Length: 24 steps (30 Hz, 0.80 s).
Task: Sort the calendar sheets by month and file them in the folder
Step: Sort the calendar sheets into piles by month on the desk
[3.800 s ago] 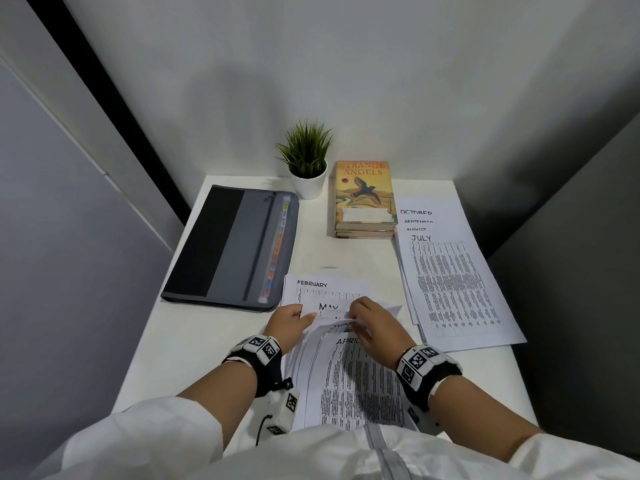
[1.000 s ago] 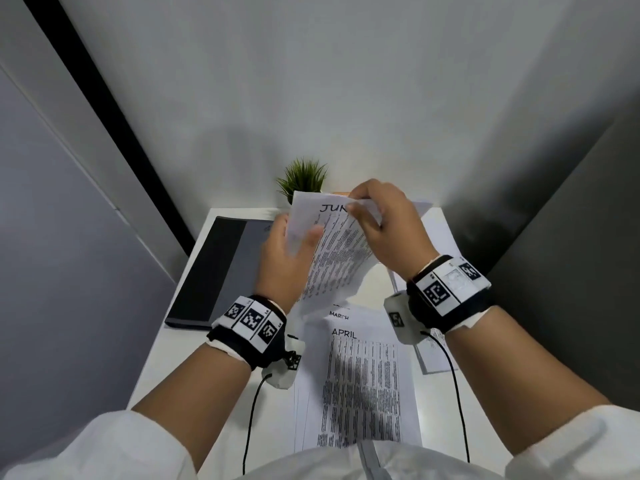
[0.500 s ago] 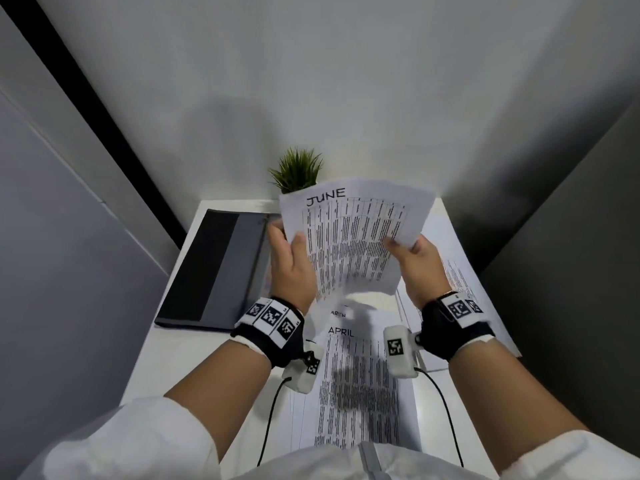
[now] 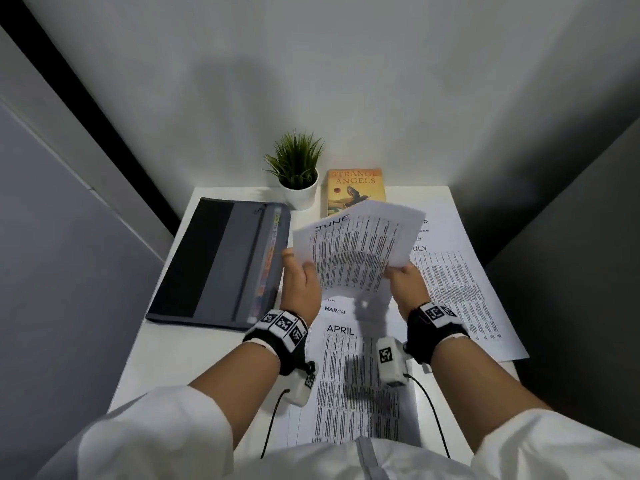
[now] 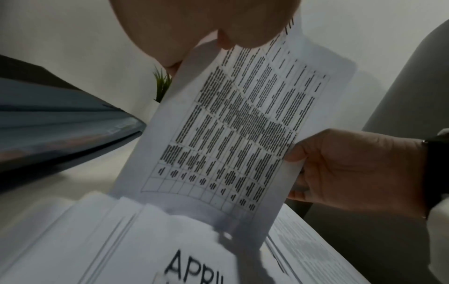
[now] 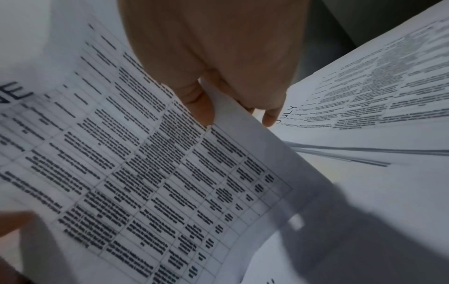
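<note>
Both hands hold the JUNE calendar sheet (image 4: 356,251) tilted in the air above the desk. My left hand (image 4: 299,268) pinches its left edge and my right hand (image 4: 398,273) pinches its lower right edge, thumb on top in the right wrist view (image 6: 201,111). Below it lies a stack with the APRIL sheet (image 4: 360,375) on top and MARCH peeking out behind. A second stack topped by the JULY sheet (image 4: 457,282) lies to the right. The grey folder (image 4: 221,261) lies closed at the left, with coloured tabs along its right side.
A small potted plant (image 4: 298,174) and a book (image 4: 356,188) stand at the back of the white desk (image 4: 166,355), close to the wall. Grey partitions close in on both sides. Wrist camera cables trail over the near edge.
The JUNE sheet has come down from in front of the wall and tipped rightward toward the JULY stack. My right hand moved from its top edge to its lower right edge.
</note>
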{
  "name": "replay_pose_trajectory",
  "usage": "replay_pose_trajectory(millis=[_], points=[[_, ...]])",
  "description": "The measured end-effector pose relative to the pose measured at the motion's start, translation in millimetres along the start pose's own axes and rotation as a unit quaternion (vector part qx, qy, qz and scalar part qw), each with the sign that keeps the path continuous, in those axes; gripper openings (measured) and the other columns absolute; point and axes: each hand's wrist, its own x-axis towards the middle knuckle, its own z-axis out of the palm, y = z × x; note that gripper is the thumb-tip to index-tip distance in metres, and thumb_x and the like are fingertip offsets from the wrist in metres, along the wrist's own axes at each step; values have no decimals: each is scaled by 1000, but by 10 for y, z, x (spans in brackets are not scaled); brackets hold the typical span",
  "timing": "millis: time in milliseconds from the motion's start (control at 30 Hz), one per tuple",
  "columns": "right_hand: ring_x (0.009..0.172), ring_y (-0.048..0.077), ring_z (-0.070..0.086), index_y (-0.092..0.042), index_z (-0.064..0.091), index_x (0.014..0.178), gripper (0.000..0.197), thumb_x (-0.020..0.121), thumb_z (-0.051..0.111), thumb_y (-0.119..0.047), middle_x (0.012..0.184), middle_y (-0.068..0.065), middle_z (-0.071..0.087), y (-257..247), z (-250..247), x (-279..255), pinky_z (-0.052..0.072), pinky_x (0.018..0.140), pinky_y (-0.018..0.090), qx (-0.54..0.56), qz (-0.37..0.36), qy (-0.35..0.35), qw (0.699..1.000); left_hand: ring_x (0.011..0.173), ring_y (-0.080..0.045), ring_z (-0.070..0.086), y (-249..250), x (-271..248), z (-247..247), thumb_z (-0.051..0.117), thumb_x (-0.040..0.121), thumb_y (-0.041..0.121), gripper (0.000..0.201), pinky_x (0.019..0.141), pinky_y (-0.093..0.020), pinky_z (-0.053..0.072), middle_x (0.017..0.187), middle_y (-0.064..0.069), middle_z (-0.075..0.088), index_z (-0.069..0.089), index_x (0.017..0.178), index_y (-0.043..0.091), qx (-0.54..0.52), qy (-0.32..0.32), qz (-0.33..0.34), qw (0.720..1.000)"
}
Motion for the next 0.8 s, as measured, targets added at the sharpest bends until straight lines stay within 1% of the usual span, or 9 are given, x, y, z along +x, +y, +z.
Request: replay_pose_trajectory(millis=[67, 133, 267, 333, 400, 500, 567, 667, 800], points=[[95, 15, 57, -22, 57, 98, 22, 91, 47, -3, 107, 4, 63, -17, -17, 40, 47, 92, 43, 10, -4, -8, 1000, 73, -16, 54, 77, 77, -30, 34, 103, 16, 13, 63, -17, 51, 89, -3, 53, 30, 105, 28, -7, 9, 11, 1000], [106, 20, 54, -16, 46, 118, 27, 93, 54, -11, 130, 9, 52, 14, -79, 70, 44, 96, 41, 5, 9, 0, 1000, 85, -27, 59, 185, 144, -116, 32, 104, 20, 6, 75, -41, 54, 99, -15, 57, 36, 108, 22, -48, 19, 10, 999], [122, 27, 45, -17, 19, 146, 76, 88, 67, -25, 146, 17, 34, 184, -182, -25, 42, 100, 44, 78, 126, -54, 987, 109, -13, 51, 353, 240, -228, 33, 103, 25, 36, 92, -29, 41, 127, 1, 50, 29, 138, 17, -123, 71, -34, 989], [111, 30, 56, -9, 34, 138, 67, 84, 71, -25, 133, 22, 49, 269, -205, -112, 52, 88, 40, 187, 156, -120, 962, 108, -10, 46, 382, 248, -219, 36, 102, 23, 40, 93, -25, 33, 130, 6, 44, 29, 140, 14, -140, 94, -64, 984], [98, 29, 63, -2, 50, 112, 45, 79, 73, -22, 115, 22, 59, 341, -253, -183, 55, 80, 37, 233, 159, -143, 949, 93, -16, 51, 368, 232, -176, 38, 101, 24, 30, 82, -28, 35, 119, -3, 53, 37, 129, 12, -81, 84, -92, 989], [85, 25, 70, 0, 52, 97, 25, 84, 69, -14, 101, 19, 68, 508, -456, -215, 57, 69, 34, 234, 150, -60, 959, 92, -19, 49, 173, 121, -51, 46, 99, 23, 34, 74, -34, 43, 109, -15, 55, 39, 126, 5, -9, -16, -129, 991], [85, 27, 67, 6, 56, 106, 27, 89, 64, -14, 102, 22, 67, 669, -698, -221, 56, 77, 36, 177, 161, 15, 971, 100, -20, 49, -64, -57, 19, 57, 94, 15, 44, 84, -34, 44, 123, -17, 53, 38, 132, 4, 48, -116, -93, 988], [86, 30, 61, 10, 54, 118, 35, 92, 60, -13, 108, 25, 62, 957, -1138, -321, 51, 88, 39, 92, 180, 134, 970, 131, -24, 31, -515, -351, 59, 68, 85, 32, 73, 106, -38, 36, 149, -4, 28, 29, 145, 16, 354, -272, 20, 895], [106, 35, 60, -3, 59, 105, 16, 89, 61, -5, 117, 19, 63, 1271, -1634, -587, 46, 99, 50, 101, 235, 235, 938, 144, -28, 13, -898, -525, -34, 74, 80, 37, 102, 113, -43, 31, 160, 0, 2, 6, 153, 19, 464, -365, 30, 806]])
